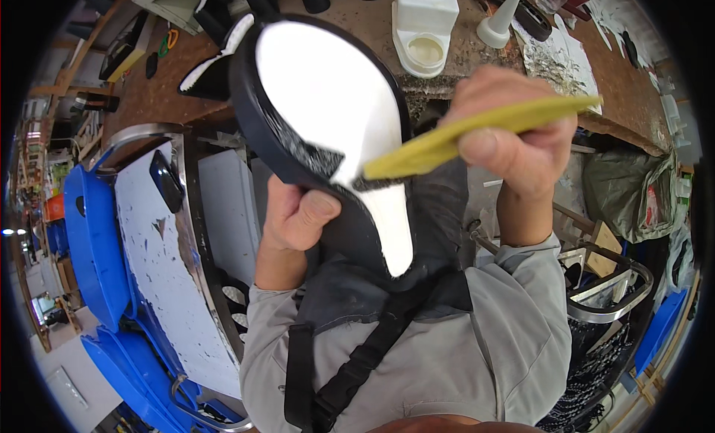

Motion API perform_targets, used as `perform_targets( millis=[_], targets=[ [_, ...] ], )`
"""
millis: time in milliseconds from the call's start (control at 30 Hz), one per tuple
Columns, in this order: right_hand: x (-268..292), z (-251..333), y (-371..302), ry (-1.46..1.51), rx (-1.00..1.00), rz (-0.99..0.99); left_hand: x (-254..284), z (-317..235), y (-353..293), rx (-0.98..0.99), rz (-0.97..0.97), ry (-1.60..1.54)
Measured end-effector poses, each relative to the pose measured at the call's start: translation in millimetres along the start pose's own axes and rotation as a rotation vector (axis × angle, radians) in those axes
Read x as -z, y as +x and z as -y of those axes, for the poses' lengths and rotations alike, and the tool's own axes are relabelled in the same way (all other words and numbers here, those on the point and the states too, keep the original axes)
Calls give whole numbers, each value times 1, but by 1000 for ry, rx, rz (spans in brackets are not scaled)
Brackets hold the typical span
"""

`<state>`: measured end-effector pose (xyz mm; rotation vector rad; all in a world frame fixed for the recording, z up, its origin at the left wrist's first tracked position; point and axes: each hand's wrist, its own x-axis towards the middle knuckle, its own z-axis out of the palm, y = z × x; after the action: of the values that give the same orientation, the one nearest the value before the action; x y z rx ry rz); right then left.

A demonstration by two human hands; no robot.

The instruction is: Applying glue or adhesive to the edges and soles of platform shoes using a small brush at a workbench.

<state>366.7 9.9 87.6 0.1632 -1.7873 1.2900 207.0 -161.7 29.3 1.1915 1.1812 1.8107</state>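
My left hand [302, 213] grips the lower left rim of a black piece with a bright white face [328, 83]. That piece is broad and oval at its far end and narrows to a tongue toward me. A dark textured patch shows on the face's left side near the neck. My right hand [514, 135], slightly blurred, is closed on a long, flat yellow tool [447, 139], thumb on its near side. The tool's left tip, with a dark edge under it, is over the neck of the white face; I cannot tell whether they touch.
A brown workbench [339, 31] spans the far side. On it are a white plastic holder [424, 31], a white nozzle bottle [499, 23] and several black pieces. A white metal-edged board [160, 262] and blue chairs [93, 239] stand left, a metal-framed rack [614, 310] right.
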Motion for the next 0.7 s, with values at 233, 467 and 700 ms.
perform_targets(
  millis=[233,467,700],
  targets=[
    [2,-15,45,-429,398,15,18,31,-1,8,183,-32],
    [18,-16,-60,88,-281,-288,35,59,31,36,120,-166],
    [-22,-102,-101,420,-847,205,-3,58,85,-41,-20,-343]
  ],
)
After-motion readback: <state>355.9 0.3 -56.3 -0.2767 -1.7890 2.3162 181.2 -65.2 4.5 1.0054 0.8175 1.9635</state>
